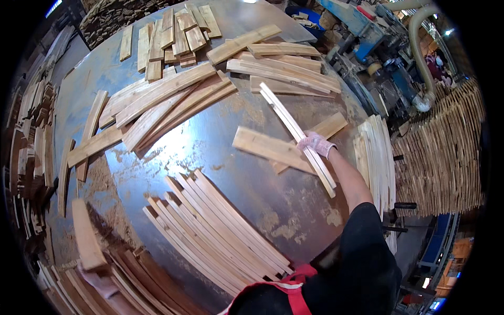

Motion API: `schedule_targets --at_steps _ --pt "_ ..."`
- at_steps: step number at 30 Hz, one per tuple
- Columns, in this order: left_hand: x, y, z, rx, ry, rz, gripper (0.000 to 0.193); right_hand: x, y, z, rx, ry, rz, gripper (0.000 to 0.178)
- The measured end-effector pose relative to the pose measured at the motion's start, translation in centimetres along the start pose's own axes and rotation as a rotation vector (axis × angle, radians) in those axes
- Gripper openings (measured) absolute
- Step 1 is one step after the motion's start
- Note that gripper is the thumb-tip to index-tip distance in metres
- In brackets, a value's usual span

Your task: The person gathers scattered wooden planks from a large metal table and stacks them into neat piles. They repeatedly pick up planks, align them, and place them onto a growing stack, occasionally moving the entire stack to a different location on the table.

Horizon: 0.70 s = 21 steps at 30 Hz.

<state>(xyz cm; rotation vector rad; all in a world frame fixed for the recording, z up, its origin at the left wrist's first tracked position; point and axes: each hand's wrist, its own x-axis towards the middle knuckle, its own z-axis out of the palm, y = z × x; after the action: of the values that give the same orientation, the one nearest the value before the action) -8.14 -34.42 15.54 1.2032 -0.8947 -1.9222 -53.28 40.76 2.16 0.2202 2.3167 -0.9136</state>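
Note:
My right hand (316, 144), in a pale knitted glove, is closed round a few narrow wood strips (283, 116) held together over the metal table. Under them lies a wider board (265, 145), blurred, crossing another board (332, 125). At the lower left my gloved left hand (100, 283) grips the near end of a wood board (86, 236), which stands out over the table's edge; part of its fingers is hidden behind the board. Between my hands, a row of strips on edge (210, 226) lies side by side near my body.
Loose boards (173, 100) and a heap of short pieces (176, 37) cover the table's far side. Sawdust lies on the metal table (236, 189). A blue machine (367, 47) stands at the far right, above tall wood stacks (441, 152). More stacked wood (39, 142) is at the left.

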Motion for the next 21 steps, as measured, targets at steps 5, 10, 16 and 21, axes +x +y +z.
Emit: schedule_targets --at_steps 5,10,16,21 --pt "-13.9 -10.7 -11.1 0.146 -0.164 -0.078 0.065 -6.3 8.3 4.4 0.399 -0.127 -0.268 0.04" --pt "-21.6 -23.4 -17.4 0.241 -0.414 -0.383 0.1 -15.8 7.3 14.9 0.693 -0.374 -0.196 0.022" --pt "-23.5 -24.8 -14.3 0.655 -0.606 -0.495 0.094 -21.1 -1.6 19.8 -0.625 -0.301 -0.585 0.074" --pt "-22.5 -22.4 -10.5 0.962 -0.502 -0.473 0.052 -17.8 -0.2 11.3 -0.926 0.03 -0.713 0.102"
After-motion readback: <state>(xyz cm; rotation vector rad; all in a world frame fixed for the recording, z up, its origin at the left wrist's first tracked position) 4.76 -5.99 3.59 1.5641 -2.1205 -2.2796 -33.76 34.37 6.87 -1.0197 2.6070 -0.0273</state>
